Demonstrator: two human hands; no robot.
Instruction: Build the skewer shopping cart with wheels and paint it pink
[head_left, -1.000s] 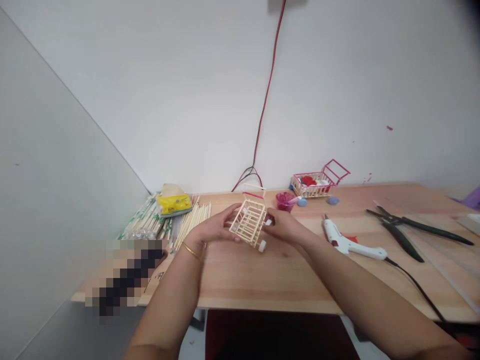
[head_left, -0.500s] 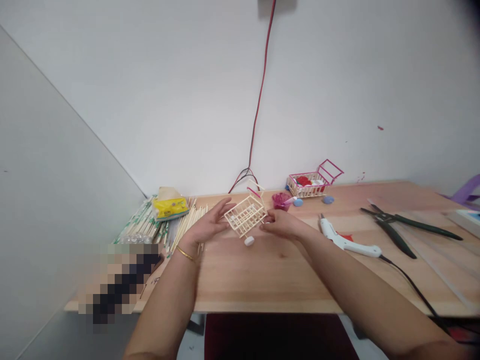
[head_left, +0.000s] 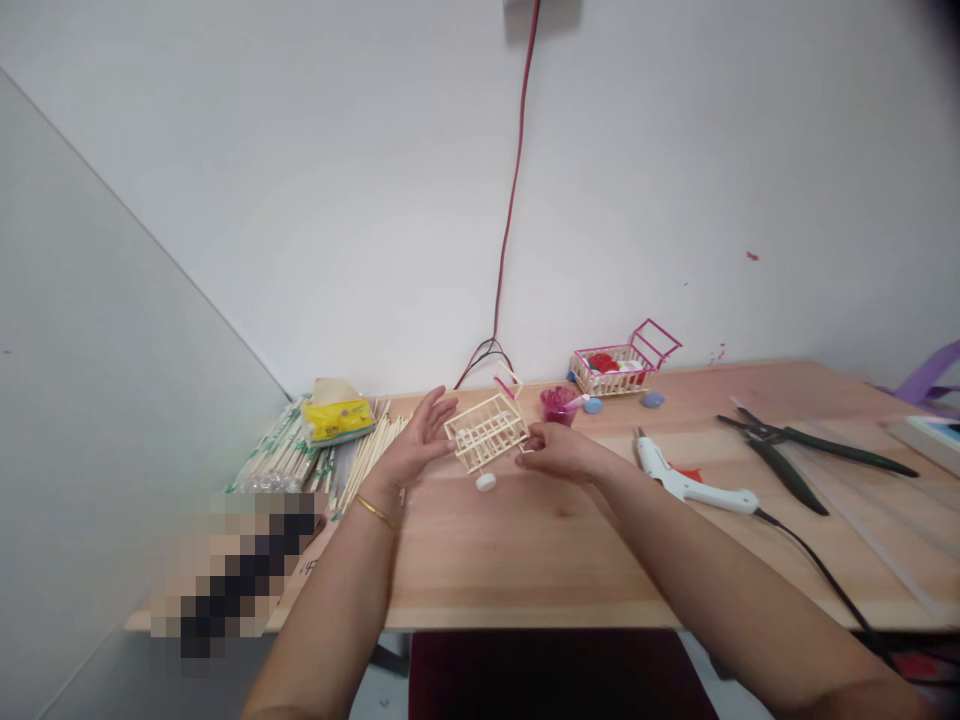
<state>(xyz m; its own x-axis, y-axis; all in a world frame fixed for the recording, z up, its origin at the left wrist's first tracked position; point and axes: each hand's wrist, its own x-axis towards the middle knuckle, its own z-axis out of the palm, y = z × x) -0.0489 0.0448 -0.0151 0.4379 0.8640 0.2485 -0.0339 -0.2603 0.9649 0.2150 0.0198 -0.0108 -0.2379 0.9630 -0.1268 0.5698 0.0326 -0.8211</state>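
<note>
A small cart [head_left: 491, 432] made of thin wooden sticks is tilted between my hands above the table. One handle bar is pink, and a white round wheel [head_left: 486, 482] shows at its lower front. My right hand [head_left: 559, 450] is closed on the cart's right end, its fingertips partly hidden. My left hand [head_left: 415, 440] is open beside the left end, fingers spread and thumb close to the frame; whether it touches I cannot tell. Behind my right hand stands a cup of pink paint [head_left: 557, 403] with a light-coloured tool lying across its rim.
A finished-looking cart [head_left: 611, 370] with pink rims and blue wheels stands by the wall. A white glue gun [head_left: 694, 483] and dark-handled cutters [head_left: 795, 450] lie right. Left are loose sticks [head_left: 373, 450], bagged sticks [head_left: 274, 455] and a yellow packet [head_left: 337, 415].
The stick cart has tipped a little toward level, its handle turning slightly. My left fingers have spread somewhat and risen. The whole view has shifted slightly.
</note>
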